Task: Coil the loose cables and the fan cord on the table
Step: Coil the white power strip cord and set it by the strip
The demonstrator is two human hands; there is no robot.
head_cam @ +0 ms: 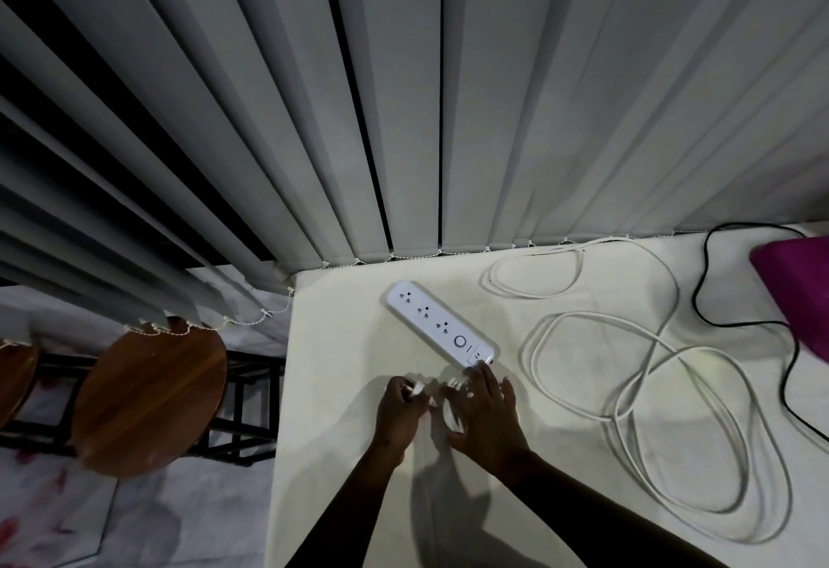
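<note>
Head view: a white table [341,388] fills the near right of the scene, its far edge meeting grey vertical blinds [314,96]. A white power strip [442,324] lies diagonally on the table, with three sockets and a round button on its top face. Just near of its nearer end, both hands work on the strip's white cable [673,410]. The left hand [399,415] has its fingers curled around a short white section of that cable. The right hand [486,415] lies over more bunched white cable, fingers spread and reaching toward the end of the strip; whether they clamp the cable cannot be told, since the hand hides it. The rest of the white cable runs to the right in several large loose loops that overlap one another across the table, with one further loop lying near the blinds. A thin black cord [704,280] curves from the far edge down the right side of the table, crossing the area beside the white loops and touching a magenta object [798,289] cut off at the right edge. Left of the table, on the floor side, stands a round wooden stool [148,397] on a black metal frame, with part of a second one at the left edge.
</note>
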